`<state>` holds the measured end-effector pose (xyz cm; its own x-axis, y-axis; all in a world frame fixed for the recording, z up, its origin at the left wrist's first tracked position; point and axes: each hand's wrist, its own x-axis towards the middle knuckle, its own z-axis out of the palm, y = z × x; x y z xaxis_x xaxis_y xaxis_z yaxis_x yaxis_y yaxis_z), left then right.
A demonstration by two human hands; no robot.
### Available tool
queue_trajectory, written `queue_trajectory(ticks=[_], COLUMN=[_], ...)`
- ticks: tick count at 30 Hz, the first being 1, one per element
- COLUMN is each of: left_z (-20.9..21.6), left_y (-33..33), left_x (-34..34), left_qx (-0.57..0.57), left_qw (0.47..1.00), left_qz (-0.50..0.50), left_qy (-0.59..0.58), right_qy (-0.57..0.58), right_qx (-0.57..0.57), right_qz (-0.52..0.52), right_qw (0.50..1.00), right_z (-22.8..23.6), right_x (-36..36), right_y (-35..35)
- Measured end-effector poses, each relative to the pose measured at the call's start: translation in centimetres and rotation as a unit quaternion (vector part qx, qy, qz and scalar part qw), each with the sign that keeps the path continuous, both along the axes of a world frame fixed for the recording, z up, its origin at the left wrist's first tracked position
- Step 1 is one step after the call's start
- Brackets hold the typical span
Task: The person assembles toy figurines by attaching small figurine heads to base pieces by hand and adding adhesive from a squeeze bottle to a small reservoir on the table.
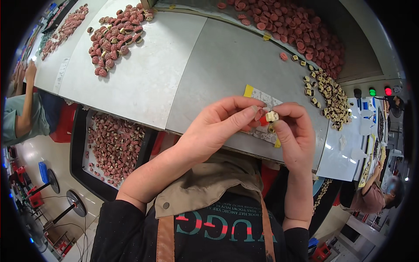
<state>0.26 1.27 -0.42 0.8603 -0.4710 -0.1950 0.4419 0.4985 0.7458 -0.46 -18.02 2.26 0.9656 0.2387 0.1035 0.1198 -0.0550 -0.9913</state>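
My left hand (214,124) pinches a small pink-red textured cap (259,114) between thumb and fingers. Close beside it, my right hand (299,137) grips a small cream-and-dark piece (272,116) with thumb and forefinger. The two parts sit almost edge to edge; whether they touch I cannot tell. A bit of bright red shows behind the fingers, too hidden to name. Beneath both hands lies a grey-white mat (262,97) with yellow tape at its corners, partly covered by them.
Pink caps (301,39) are heaped at the back right, cream-and-dark pieces (334,98) to their front. Joined pink-and-dark pieces (114,41) lie on the grey table (174,52) at left. A black tray (78,161) holds many more below. Other people work at both sides.
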Motion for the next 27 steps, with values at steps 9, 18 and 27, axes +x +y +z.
queue_trajectory(ticks=[9, 18, 27], left_z=[-0.5, -0.2, -0.9], left_y=[-0.7, -0.7, -1.4], left_x=[-0.4, -0.8, -1.3], left_qx=[-0.014, 0.022, 0.104], left_qw=[0.997, 0.991, 0.970], left_qz=[0.067, 0.079, 0.085], left_qy=[-0.033, -0.103, -0.203], right_qy=[-0.115, -0.223, -0.278], right_qx=[-0.186, -0.266, -0.324], right_qz=[-0.026, -0.045, -0.010], right_qw=[0.975, 0.937, 0.904], right_z=[-0.1, 0.6, -0.1], right_x=[0.0, -0.3, 0.2], right_y=[1.3, 1.5, 1.2])
